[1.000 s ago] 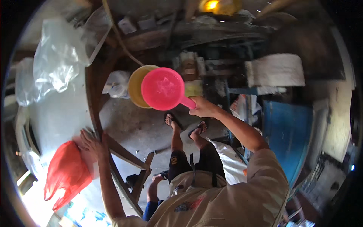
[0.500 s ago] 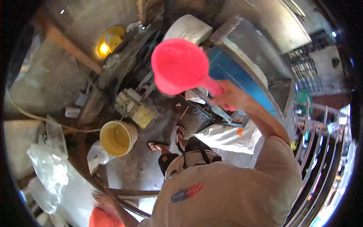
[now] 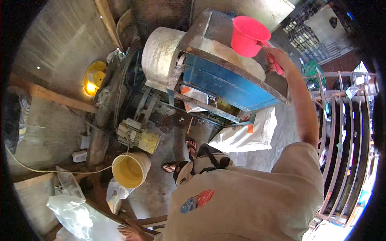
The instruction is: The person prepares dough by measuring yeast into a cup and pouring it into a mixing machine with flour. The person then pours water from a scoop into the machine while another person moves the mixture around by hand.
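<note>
My right hand is closed round the handle of a pink plastic dipper. The dipper is held out at the upper right, over a blue metal trough machine. Beneath it in the trough lies a pale mass, partly hidden by the dipper; what the dipper holds cannot be made out. Low at the picture's edge, my left hand rests on the rim of a pale tabletop, its visible fingers stretched out. Part of that hand is cut off by the frame.
A yellowish bucket stands on the floor left of my feet, near a motor. Crumpled clear plastic lies on the tabletop. A white sack sits below the trough. Slatted racks line the right side. A cable hangs at left.
My right hand has carried the dipper away and to the right, from in front of the trough to over it. The view has shifted; my left hand stays at the tabletop's rim.
</note>
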Demonstrator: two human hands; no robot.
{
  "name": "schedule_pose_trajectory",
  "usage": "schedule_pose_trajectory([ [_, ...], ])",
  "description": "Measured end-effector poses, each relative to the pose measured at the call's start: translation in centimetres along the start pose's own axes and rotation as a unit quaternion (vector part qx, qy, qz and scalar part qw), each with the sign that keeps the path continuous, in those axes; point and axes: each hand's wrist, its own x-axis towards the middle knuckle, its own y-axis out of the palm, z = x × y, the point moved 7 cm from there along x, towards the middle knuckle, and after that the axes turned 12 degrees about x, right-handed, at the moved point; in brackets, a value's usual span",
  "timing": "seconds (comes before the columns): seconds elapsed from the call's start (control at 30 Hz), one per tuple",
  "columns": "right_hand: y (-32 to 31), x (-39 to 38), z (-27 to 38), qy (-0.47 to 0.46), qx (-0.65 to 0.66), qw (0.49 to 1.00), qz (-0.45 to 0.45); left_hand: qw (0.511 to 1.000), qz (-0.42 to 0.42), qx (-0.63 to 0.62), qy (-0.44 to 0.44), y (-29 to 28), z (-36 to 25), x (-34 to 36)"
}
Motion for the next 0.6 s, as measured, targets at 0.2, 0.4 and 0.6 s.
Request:
schedule_pose_trajectory([
  [0.2,-5.3,3.4,-4.0,0.104,-0.046,0.993,-0.010,0.999,0.010,-0.034,0.005,-4.0,0.2,0.8],
  [0.4,-7.5,5.7,-5.7,0.138,-0.195,0.971,-0.020,0.999,0.017,-0.036,0.004,-4.8,0.2,0.5],
  [0.6,-6.5,6.2,-5.3,0.127,-0.325,0.937,-0.003,0.999,0.008,-0.044,0.005,-5.1,0.6,0.6],
])
